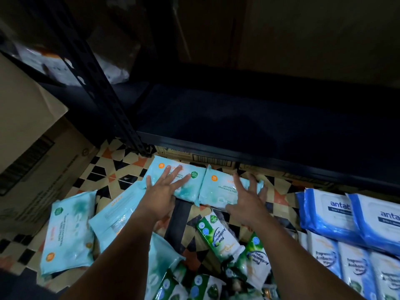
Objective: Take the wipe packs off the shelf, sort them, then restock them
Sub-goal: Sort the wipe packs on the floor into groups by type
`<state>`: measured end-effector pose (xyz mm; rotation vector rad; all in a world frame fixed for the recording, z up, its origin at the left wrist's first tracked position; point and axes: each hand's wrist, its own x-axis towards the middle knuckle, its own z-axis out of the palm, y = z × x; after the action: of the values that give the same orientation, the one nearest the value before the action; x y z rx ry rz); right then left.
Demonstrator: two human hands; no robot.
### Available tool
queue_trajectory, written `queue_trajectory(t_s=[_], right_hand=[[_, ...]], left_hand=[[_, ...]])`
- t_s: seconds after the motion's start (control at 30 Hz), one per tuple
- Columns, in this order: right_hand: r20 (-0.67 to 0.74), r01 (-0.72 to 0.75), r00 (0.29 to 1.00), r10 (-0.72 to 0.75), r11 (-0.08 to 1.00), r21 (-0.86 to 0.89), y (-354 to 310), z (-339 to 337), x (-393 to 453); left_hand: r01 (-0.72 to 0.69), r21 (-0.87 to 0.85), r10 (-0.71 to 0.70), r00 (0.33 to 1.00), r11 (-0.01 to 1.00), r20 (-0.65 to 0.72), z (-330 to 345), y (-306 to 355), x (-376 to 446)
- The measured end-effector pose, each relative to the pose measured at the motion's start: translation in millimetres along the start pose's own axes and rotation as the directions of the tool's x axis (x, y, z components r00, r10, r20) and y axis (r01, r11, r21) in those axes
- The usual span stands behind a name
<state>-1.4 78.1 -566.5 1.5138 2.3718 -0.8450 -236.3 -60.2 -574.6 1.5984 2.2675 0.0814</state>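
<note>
Left hand [161, 192], right hand [249, 199]: fingers spread flat on teal packs [195, 182].

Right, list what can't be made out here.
- Head view: the words on the two light blue packs, partly covered by the left hand and right hand.
- The dark shelf board: its back is lost in shadow.
- The "antab..." packs: name cut off by the right edge.
- Cartons under the shelf: mostly hidden by its front lip.

Bare forearms, seemingly no sleeves
</note>
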Motion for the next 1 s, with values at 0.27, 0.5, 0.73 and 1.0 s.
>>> queue_trajectory(t_s=[0.27, 0.5, 0.73, 1.0], right_hand=[[0.025, 0.023, 0.999, -0.022, 1.0, -0.005, -0.8, -3.4, 0.0], [0.044, -0.012, 0.999, 0.014, 0.999, -0.037, 2.1, -4.9, -5.8], [-0.046, 0.224, 0.97, -0.238, 0.953, -0.202, -65.3, 11.7, -27.9], [0.191, 0.7, 0.705, -0.683, 0.628, -0.339, -189.0, 56.3, -33.8]], left_hand=[[0.0, 0.014, 0.0, 1.0, 1.0, -0.012, 0.7, 4.8, -1.6], [-0.013, -0.124, 0.017, 0.999, 0.992, 0.032, -8.0, 5.8, -9.4], [0.272, -0.328, -0.383, 0.856, 0.905, -0.348, -19.5, -44.0, -62.6], [0.665, -0.335, -0.744, 0.582, 0.667, -0.328, -34.2, -120.7, -130.1]])
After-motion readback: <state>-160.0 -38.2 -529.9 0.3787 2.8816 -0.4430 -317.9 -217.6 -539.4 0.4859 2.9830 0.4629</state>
